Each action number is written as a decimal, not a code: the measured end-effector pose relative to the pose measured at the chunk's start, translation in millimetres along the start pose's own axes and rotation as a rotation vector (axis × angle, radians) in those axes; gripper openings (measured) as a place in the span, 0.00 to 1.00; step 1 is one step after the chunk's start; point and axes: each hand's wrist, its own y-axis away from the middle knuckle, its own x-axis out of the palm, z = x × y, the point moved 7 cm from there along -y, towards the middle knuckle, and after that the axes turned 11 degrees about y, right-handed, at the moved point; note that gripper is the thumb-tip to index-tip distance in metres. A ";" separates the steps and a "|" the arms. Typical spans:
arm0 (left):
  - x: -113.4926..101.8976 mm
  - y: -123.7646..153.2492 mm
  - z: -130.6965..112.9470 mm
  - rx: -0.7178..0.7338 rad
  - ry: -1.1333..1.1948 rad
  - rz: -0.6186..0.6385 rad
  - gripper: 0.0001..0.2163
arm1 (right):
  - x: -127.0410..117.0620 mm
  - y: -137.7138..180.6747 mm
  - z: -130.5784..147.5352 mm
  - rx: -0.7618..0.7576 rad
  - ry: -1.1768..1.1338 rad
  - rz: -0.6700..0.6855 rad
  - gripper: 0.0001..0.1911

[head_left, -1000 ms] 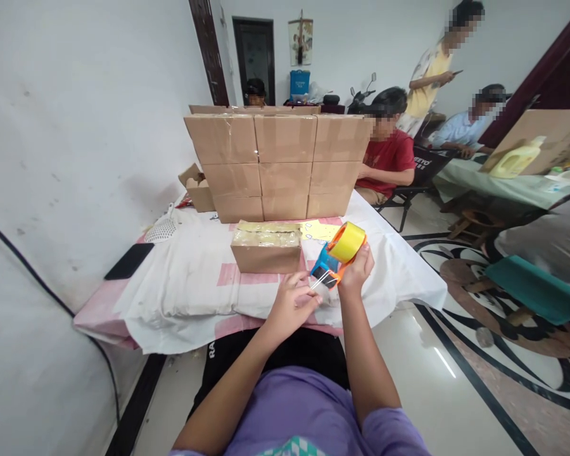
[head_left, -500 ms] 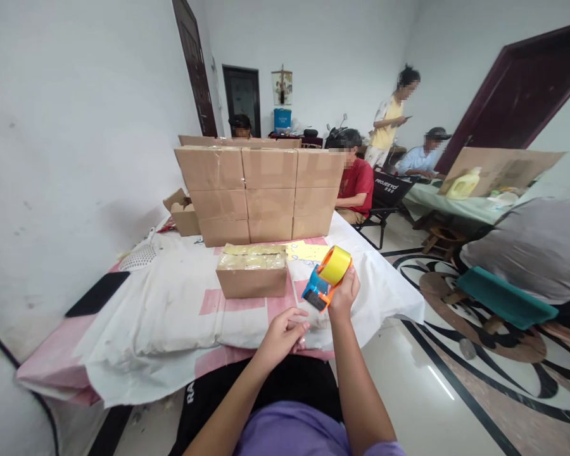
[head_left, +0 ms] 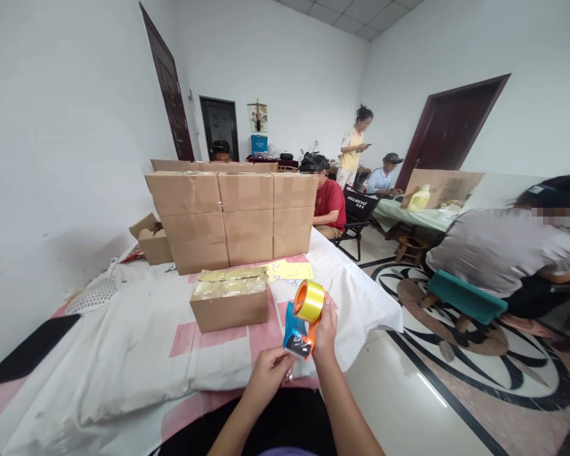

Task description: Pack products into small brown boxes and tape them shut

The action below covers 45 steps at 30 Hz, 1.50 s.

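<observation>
- Here, the right hand point(head_left: 327, 328) is gripping a tape dispenser point(head_left: 295, 329), closed around it, right of the taped carton point(head_left: 232, 310).
- The left hand point(head_left: 268, 373) is hovering before the carton, fingertips bunched beside the dispenser; whether they are holding tape is unclear.

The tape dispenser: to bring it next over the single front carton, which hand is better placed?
Probably the right hand: it grips the tape dispenser, while the left hand is only near its lower end. The carton stands close by.
</observation>
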 end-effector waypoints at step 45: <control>-46.7 18.7 87.3 -0.105 0.075 -0.215 0.33 | 13.1 41.1 -21.1 -0.098 0.025 0.041 0.22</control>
